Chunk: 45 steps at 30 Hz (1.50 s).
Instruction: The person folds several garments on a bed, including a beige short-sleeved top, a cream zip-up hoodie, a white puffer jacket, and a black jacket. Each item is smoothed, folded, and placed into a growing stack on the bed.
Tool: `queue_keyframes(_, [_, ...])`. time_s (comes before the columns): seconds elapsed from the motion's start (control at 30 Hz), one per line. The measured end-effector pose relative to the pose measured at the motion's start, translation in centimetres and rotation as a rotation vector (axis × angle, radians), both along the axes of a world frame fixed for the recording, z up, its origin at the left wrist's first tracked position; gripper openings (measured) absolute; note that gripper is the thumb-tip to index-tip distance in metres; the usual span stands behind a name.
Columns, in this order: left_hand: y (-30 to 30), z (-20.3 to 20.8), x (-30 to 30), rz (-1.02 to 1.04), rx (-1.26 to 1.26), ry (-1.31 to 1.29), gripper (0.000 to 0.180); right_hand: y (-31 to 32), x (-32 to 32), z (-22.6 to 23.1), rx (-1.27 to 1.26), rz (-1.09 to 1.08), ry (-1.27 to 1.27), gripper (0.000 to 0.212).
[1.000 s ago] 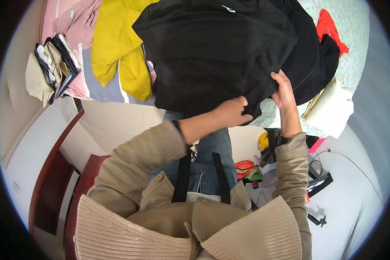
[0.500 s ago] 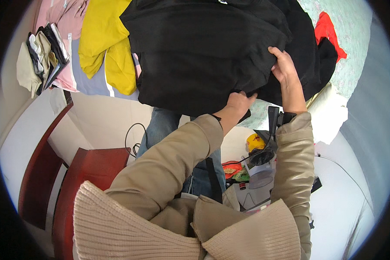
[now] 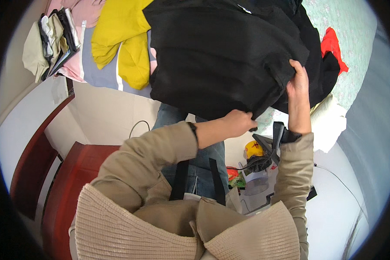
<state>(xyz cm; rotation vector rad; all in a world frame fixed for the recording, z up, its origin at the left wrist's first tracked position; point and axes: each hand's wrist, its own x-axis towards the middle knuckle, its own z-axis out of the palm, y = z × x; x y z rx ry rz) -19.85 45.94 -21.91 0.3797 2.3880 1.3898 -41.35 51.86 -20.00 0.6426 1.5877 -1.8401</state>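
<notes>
A black top (image 3: 221,56) lies spread over the edge of the bed, with a small white label at its far side. My left hand (image 3: 239,123) is closed in a fist on the top's near hem, where a bit of black cloth pokes out below the fingers. Further right, my right hand (image 3: 298,81) grips the right edge of the same top, thumb above and the other fingers mostly hidden. Creases run through the cloth between the two hands. More black cloth (image 3: 313,39) lies beneath and beyond the right edge.
Left of the top lies a yellow garment (image 3: 117,39) on a pink and grey striped cover. Folded clothes (image 3: 52,41) stand at the far left. A red cloth (image 3: 332,43) and a white cloth (image 3: 329,125) lie to the right. A dark red wooden chair (image 3: 80,182) stands at lower left.
My left hand has drawn the hem a little toward me. My right hand has shifted slightly right and nearer, still on the edge. The bed scene has also slid right in view.
</notes>
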Motion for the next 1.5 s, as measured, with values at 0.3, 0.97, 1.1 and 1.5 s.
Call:
queue_keyframes(0.3, [-18.1,4.0,7.7,0.043,0.425,-0.501,0.014,-15.5,7.7,4.9,0.327,0.484,0.567,0.044])
queue_keyframes(0.97, [-28.2,-7.7,6.0,1.347,0.199,-0.345,0.027,-14.4,13.5,-2.9,0.853,0.798,0.691,0.029])
queue_keyframes(1.1, [-28.5,-8.4,5.0,1.256,0.119,-0.587,0.027,-13.2,14.2,-4.9,0.781,0.653,0.503,0.052])
queue_keyframes(1.5, [-28.0,-7.6,5.7,1.174,0.558,-0.844,0.082,-12.7,13.8,-5.1,0.401,0.536,0.066,0.048])
